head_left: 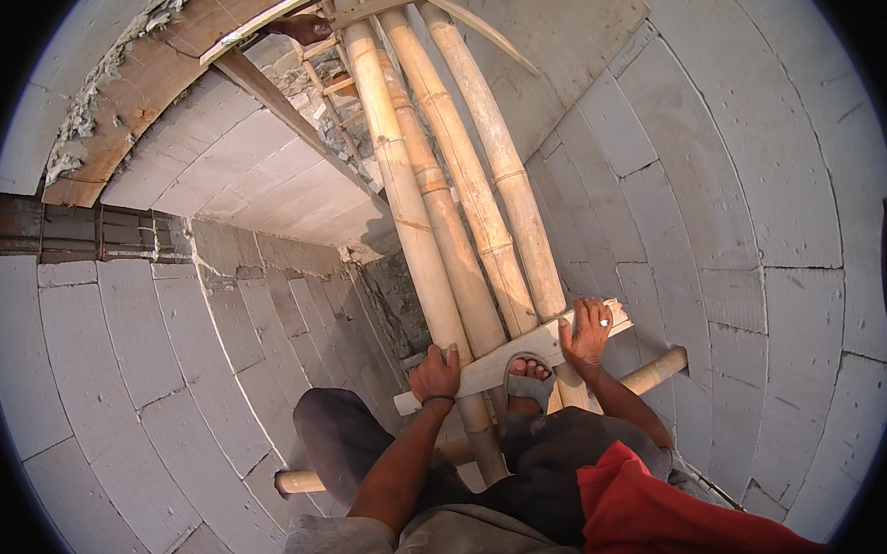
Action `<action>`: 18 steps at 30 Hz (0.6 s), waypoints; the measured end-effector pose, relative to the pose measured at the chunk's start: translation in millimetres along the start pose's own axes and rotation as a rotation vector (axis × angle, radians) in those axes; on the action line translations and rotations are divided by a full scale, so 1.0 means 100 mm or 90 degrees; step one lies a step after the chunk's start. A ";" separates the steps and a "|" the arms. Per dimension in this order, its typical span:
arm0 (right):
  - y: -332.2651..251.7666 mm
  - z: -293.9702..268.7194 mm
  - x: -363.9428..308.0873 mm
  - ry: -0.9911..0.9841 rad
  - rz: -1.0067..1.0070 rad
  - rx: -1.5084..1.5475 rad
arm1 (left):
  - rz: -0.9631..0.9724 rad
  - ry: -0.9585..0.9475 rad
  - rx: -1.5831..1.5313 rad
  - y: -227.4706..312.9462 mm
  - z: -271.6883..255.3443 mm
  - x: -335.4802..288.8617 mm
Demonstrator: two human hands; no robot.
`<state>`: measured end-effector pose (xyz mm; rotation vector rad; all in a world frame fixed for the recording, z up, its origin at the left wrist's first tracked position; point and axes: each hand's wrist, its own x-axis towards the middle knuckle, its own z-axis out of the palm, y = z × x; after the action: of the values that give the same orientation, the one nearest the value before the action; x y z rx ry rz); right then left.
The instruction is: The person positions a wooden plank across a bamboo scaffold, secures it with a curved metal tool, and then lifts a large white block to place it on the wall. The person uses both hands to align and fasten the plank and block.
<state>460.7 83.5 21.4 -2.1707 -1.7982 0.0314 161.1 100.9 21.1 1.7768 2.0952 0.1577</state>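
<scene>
A pale wooden plank (486,371) lies crosswise over several long bamboo poles (459,169). Toward its left end, my left hand (435,375) is closed over the plank, with the thumb up and a dark band at the wrist. Near the right end my right hand (586,333) curls its fingers over the same board, a ring on one finger. Between the two hands my sandalled foot (527,381) rests at the plank, over the poles. What lies under the plank is hidden.
A thick bamboo crossbar (657,369) runs beneath the poles, its other end (299,481) at the left. Grey block walls (725,218) rise on both sides. Below is a deep drop with a wooden ladder (328,93). A co-worker's hand or foot (303,28) shows at the far end.
</scene>
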 end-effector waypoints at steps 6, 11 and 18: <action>0.09 -0.08 0.03 0.026 0.035 0.026 | -0.022 -0.003 0.027 0.18 0.00 0.06; 0.23 -0.17 0.02 0.025 0.031 0.033 | -0.054 -0.081 -0.009 0.40 -0.04 -0.04; 0.24 -0.03 -0.16 0.070 0.034 0.032 | -0.127 -0.093 0.053 0.20 0.16 0.05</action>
<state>480.5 63.3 15.4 -2.1411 -1.6614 -0.0292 184.4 106.8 11.9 1.5601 2.1839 -0.1132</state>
